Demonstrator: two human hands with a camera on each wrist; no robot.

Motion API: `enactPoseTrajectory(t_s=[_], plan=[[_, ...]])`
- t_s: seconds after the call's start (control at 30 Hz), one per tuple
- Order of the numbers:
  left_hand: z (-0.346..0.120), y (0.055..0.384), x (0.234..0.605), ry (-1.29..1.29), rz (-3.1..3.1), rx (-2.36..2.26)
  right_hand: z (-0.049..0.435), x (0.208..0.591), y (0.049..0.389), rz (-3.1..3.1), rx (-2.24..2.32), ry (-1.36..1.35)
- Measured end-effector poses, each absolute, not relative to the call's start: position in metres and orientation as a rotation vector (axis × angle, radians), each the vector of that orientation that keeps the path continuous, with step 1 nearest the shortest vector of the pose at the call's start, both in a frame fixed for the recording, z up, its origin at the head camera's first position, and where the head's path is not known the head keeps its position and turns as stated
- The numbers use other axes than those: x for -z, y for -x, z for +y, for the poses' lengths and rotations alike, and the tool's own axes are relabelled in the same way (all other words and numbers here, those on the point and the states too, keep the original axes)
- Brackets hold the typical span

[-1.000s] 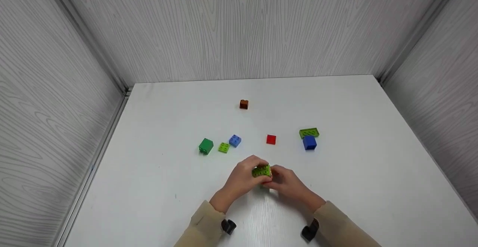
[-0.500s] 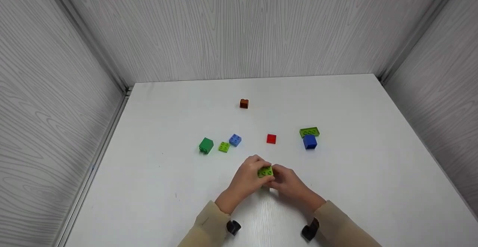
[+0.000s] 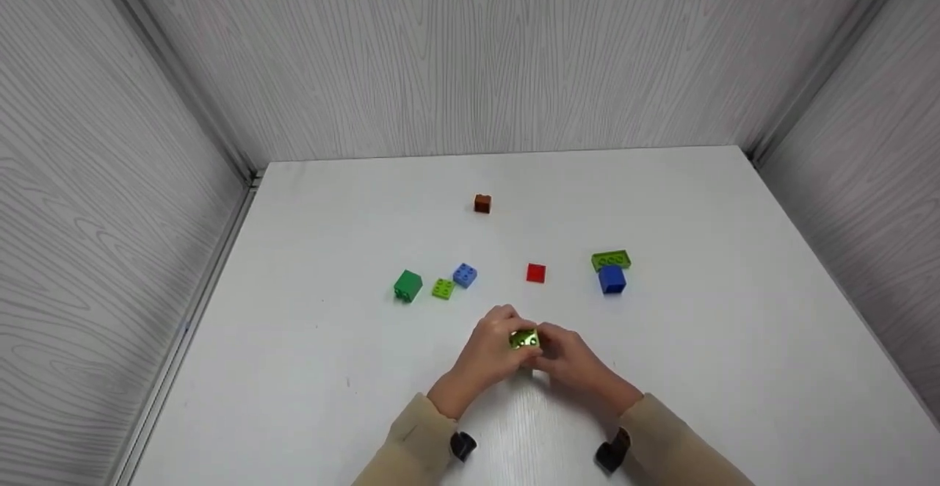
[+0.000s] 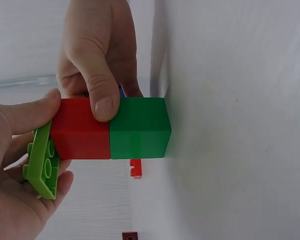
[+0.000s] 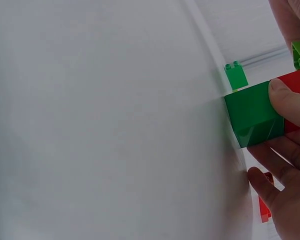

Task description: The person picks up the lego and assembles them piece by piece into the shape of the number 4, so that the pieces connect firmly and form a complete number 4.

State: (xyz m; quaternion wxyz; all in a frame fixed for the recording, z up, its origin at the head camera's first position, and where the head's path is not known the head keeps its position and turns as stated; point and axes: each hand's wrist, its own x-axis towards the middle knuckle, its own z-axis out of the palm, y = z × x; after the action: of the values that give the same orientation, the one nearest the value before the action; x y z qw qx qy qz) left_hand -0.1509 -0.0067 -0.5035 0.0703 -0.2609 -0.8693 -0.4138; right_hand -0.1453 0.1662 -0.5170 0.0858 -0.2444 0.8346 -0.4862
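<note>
My left hand (image 3: 488, 346) pinches a lime-green flat building brick (image 4: 42, 160), which sits tilted against the top end of a red brick (image 4: 80, 132). The red brick is joined to a green brick (image 4: 140, 130) below it, whose lower end is right at the table. Around this red-and-green stack my right hand (image 3: 580, 361) keeps its grip, the thumb lying across the seam in both wrist views. From the head view the hands hide most of the stack, and only the studded top of the lime brick shows between them.
Loose bricks lie beyond the hands: dark green (image 3: 408, 285), small lime (image 3: 443, 288), light blue (image 3: 465, 274) and red (image 3: 536, 273). To the right, a dark blue brick (image 3: 612, 280) lies against a lime one (image 3: 611, 259). Farther back is a brown brick (image 3: 482, 203). Panels wall the table.
My left hand has shifted slightly right with the lime brick, bringing it over the stack and turning it a little. The right hand has stayed nearly in place.
</note>
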Motion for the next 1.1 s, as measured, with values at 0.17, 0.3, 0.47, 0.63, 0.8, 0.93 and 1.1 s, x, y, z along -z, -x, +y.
enactPoseTrajectory(t_s=[0.17,0.3,0.47,0.63,0.8,0.93,1.1], plan=[[-0.007,0.151,0.505,0.783,-2.613,1.231,0.167,0.519,0.146,2.513,1.445,0.737],[-0.009,0.152,0.507,0.84,-2.59,1.179,0.168,0.518,0.145,2.506,1.445,0.723],[-0.013,0.156,0.51,0.933,-2.53,1.114,0.167,0.517,0.145,2.497,1.443,0.72],[-0.015,0.157,0.515,0.953,-2.469,1.115,0.166,0.517,0.146,2.501,1.44,0.749],[-0.018,0.157,0.517,0.932,-2.465,1.224,0.165,0.513,0.146,2.528,1.413,0.752],[-0.021,0.155,0.518,0.903,-2.497,1.314,0.165,0.518,0.147,2.532,1.412,0.74],[-0.026,0.154,0.52,0.874,-2.522,1.39,0.169,0.543,0.155,2.519,1.433,0.705]])
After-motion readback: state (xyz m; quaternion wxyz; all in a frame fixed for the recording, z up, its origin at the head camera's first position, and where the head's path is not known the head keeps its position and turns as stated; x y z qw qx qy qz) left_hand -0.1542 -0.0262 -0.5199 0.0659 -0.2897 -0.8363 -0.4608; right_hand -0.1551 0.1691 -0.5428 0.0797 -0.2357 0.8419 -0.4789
